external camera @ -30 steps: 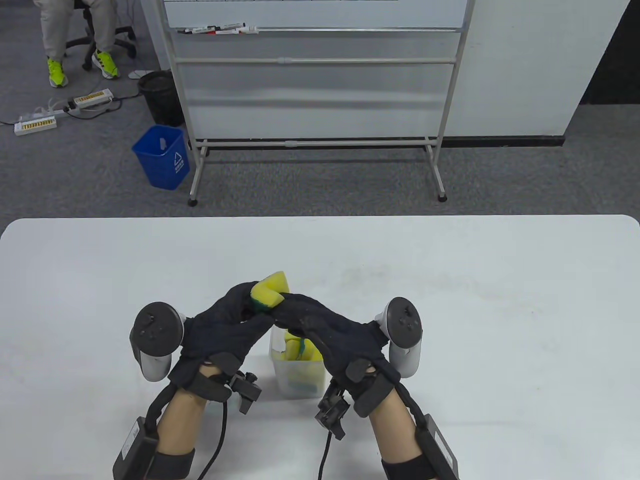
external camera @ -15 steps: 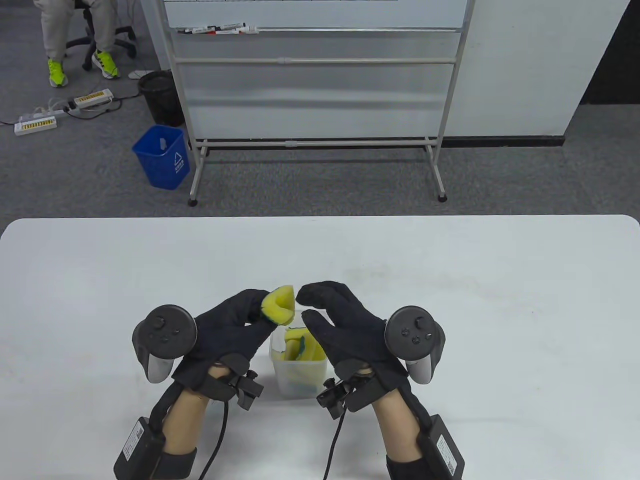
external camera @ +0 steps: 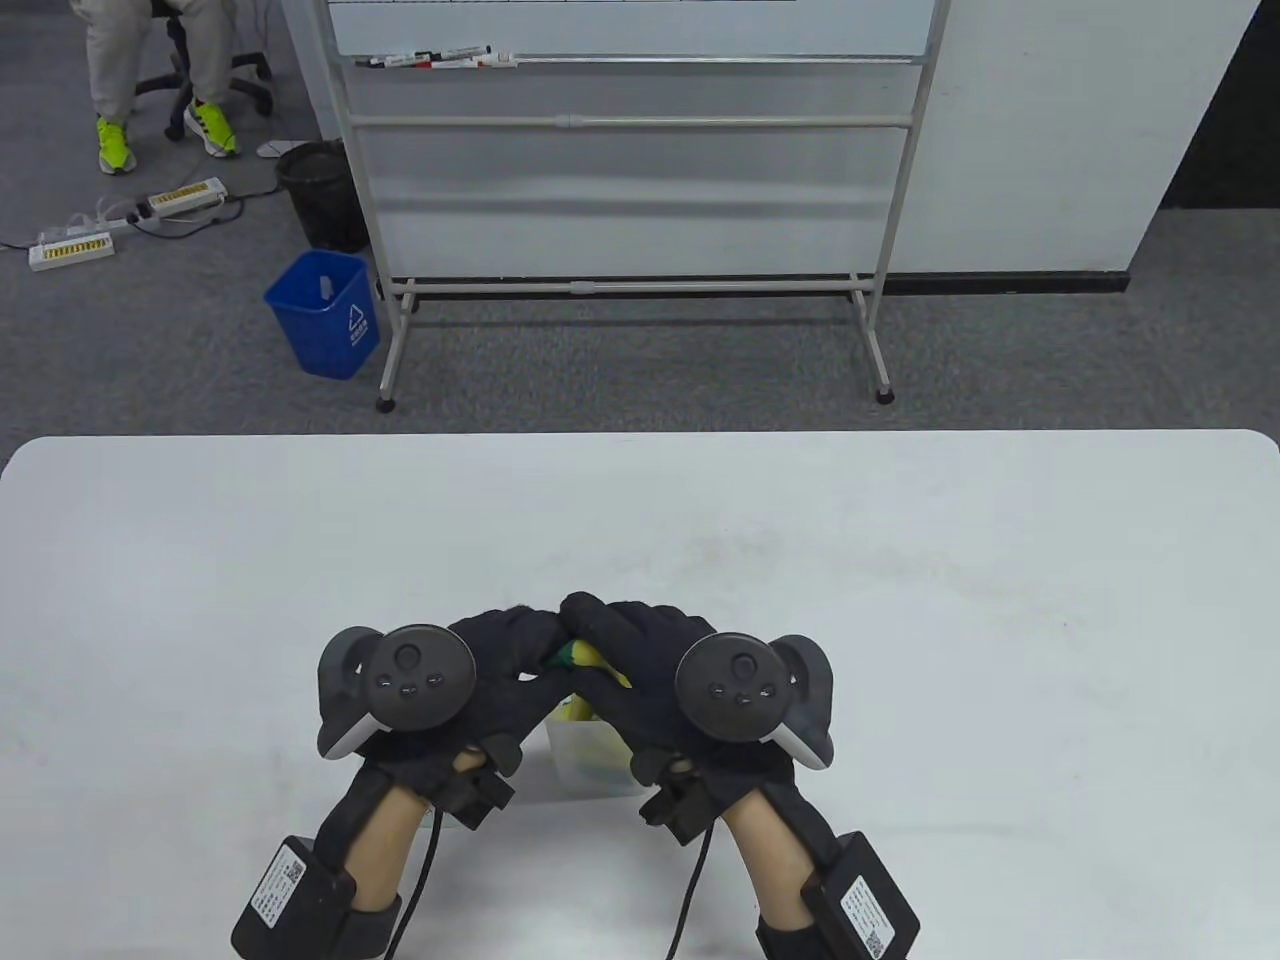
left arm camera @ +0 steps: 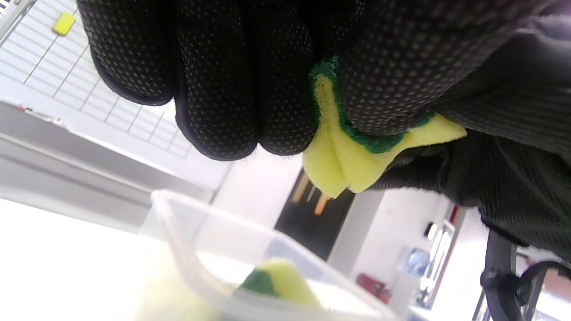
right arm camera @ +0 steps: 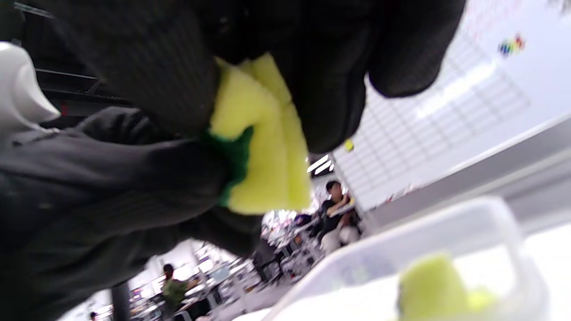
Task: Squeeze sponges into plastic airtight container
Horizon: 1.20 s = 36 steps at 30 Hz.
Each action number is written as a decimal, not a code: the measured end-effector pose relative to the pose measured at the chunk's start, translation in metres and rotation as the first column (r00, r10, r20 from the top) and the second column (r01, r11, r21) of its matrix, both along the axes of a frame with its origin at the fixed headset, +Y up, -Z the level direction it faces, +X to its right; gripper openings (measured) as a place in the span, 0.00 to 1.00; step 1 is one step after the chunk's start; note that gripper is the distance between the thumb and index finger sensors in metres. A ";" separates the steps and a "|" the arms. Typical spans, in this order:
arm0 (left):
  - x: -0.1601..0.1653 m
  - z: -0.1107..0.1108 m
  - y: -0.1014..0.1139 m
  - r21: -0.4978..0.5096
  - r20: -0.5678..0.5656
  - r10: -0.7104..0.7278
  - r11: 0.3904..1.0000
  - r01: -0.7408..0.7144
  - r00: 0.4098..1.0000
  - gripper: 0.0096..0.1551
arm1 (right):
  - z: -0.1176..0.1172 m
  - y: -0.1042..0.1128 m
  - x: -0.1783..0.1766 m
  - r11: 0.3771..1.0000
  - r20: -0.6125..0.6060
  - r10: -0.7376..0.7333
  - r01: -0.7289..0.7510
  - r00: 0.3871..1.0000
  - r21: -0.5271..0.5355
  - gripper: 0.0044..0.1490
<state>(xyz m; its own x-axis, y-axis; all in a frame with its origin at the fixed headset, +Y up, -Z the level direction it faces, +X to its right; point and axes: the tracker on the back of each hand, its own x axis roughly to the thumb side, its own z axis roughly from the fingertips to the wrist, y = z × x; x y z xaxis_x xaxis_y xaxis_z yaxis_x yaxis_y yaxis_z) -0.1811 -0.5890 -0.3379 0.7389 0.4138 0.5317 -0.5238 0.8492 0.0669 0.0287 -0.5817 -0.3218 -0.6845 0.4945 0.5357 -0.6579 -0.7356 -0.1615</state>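
Left hand (external camera: 480, 665) and right hand (external camera: 640, 660) both pinch one folded yellow-green sponge (external camera: 578, 655) between them, its folded end pointing down over the open container (external camera: 585, 755). At least one more sponge (left arm camera: 276, 278) lies inside; the exact count is hidden. The container stands near the table's (external camera: 900, 600) front edge, with bare tabletop on all sides.

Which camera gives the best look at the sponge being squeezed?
The left wrist view: the folded sponge fills it sharply, green edge under the fingers. The right wrist view shows it blurrier; the table view only a sliver between both hands.
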 end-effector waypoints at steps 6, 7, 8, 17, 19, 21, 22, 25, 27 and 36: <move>-0.009 -0.014 -0.016 -0.191 0.043 -0.018 0.981 0.026 0.999 0.47 | -0.010 -0.015 0.001 0.997 0.111 -0.073 0.076 0.991 -0.027 0.37; -0.012 -0.017 -0.019 -0.212 0.053 -0.011 0.977 0.022 0.999 0.48 | -0.011 -0.017 0.001 0.994 0.120 -0.091 0.096 0.989 -0.041 0.37; -0.017 -0.021 -0.023 -0.241 0.053 0.016 0.971 -0.003 0.998 0.48 | -0.014 -0.020 0.001 0.990 0.131 -0.109 0.120 0.985 -0.078 0.37; -0.020 -0.035 -0.049 -0.342 -0.009 0.033 0.939 -0.034 0.999 0.37 | -0.019 -0.032 -0.010 0.990 0.164 0.006 0.017 0.986 -0.139 0.36; -0.018 -0.036 -0.052 -0.346 -0.010 0.034 0.937 -0.035 0.999 0.37 | -0.019 -0.034 -0.012 0.990 0.170 0.018 0.006 0.985 -0.138 0.36; -0.017 -0.037 -0.054 -0.348 -0.009 0.033 0.937 -0.034 0.999 0.36 | -0.020 -0.036 -0.013 0.989 0.166 0.025 0.000 0.986 -0.147 0.36; -0.017 -0.038 -0.055 -0.346 -0.010 0.028 0.938 -0.030 1.000 0.36 | -0.020 -0.037 -0.014 0.989 0.170 0.034 -0.008 0.985 -0.149 0.36; -0.016 -0.039 -0.058 -0.333 -0.019 0.027 0.942 -0.032 0.999 0.36 | -0.021 -0.038 -0.017 0.988 0.166 0.054 -0.028 0.985 -0.151 0.35; -0.015 -0.040 -0.062 -0.331 -0.028 0.033 0.943 -0.040 0.999 0.35 | -0.020 -0.039 -0.019 0.989 0.171 0.073 -0.049 0.982 -0.142 0.35; -0.005 -0.039 -0.069 -0.255 -0.082 -0.020 0.967 -0.002 0.996 0.34 | -0.021 -0.046 -0.032 0.969 0.157 0.222 -0.200 0.962 -0.148 0.33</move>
<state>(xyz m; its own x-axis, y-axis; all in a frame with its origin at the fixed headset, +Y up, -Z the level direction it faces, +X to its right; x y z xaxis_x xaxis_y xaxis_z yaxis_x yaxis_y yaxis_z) -0.1863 -0.6577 -0.3771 0.7806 0.5207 0.3457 -0.5175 0.8486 -0.1094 -0.0031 -0.6281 -0.3427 -0.8563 0.3863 0.3427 -0.4564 -0.8766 -0.1523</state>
